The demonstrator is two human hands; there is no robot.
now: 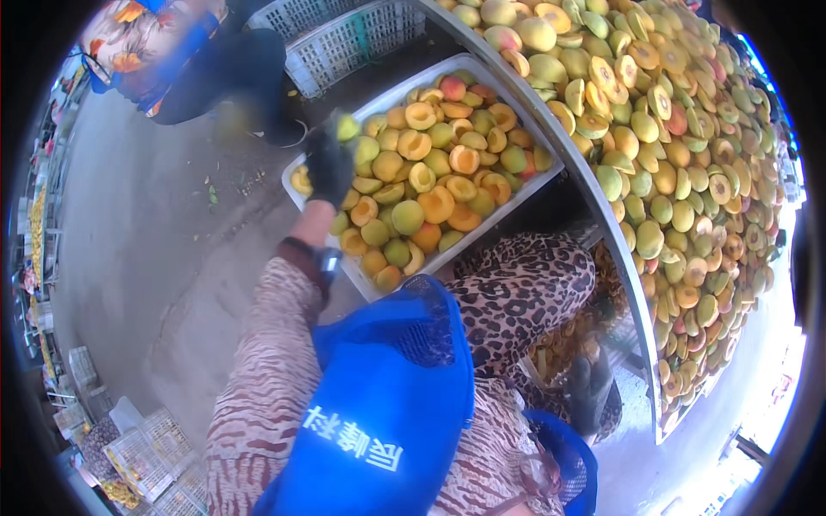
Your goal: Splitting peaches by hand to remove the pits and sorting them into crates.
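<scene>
My left hand (329, 164), in a dark glove, reaches over the left rim of a white plastic tray (419, 269). A green peach (348, 128) is at its fingertips and looks gripped, though blur softens the detail. Halved and whole yellow-green peaches (435, 203) fill the tray, many halves showing pit hollows. Low on the right, my right hand (588, 390), also dark-gloved, is by my knee beside a heap of brown and yellow scraps (558, 348). Something small and pale brown (589, 349) shows at its fingers; blur hides what it is and whether it is held.
A metal-edged table (597, 193) heaped with cut peaches (684, 168) curves along the right. White slatted crates (361, 42) stand beyond the tray. At upper left, another person's dark-clad arm (219, 71) is blurred. More crates (151, 451) sit at lower left on the concrete floor (148, 245).
</scene>
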